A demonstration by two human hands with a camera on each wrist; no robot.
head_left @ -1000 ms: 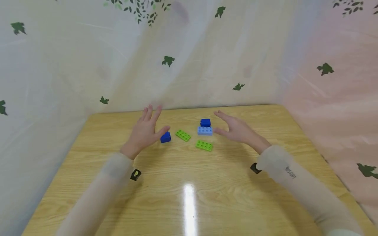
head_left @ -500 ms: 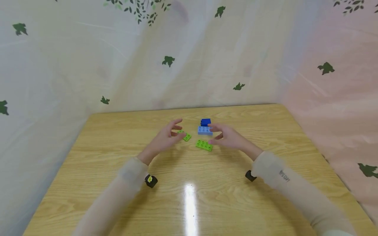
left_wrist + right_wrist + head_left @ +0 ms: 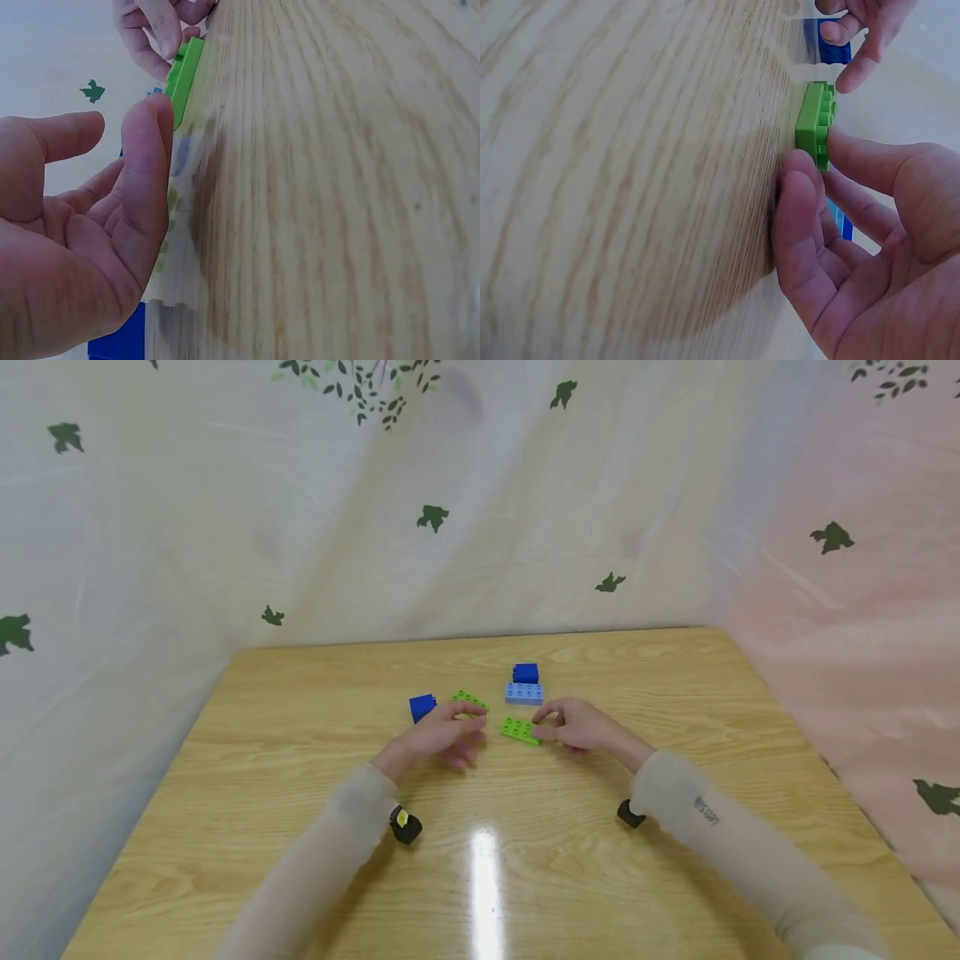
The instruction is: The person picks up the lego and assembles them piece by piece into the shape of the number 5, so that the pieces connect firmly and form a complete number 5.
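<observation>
My left hand (image 3: 442, 735), fingers loosely bent, holds nothing and hovers low over the table, just in front of the far-left green building brick (image 3: 470, 700). It partly covers that brick and overlaps the lower edge of a dark blue brick (image 3: 422, 707). My right hand (image 3: 581, 725) pinches the right end of the nearer green building brick (image 3: 814, 124). In the right wrist view its thumb (image 3: 862, 157) rests at the studs, with other fingers curled at the brick's end and low side. This green brick lies on the table, studs up.
Behind the nearer green brick lies a light blue brick (image 3: 523, 694), with another dark blue brick (image 3: 526, 673) just beyond. The wooden table (image 3: 570, 877) ends at a hanging cloth (image 3: 495, 568) printed with dark green birds.
My left hand has come right and nearer, its spread fingers bending and uncovering the left dark blue brick. My right hand has moved nearer and closed at the front green brick.
</observation>
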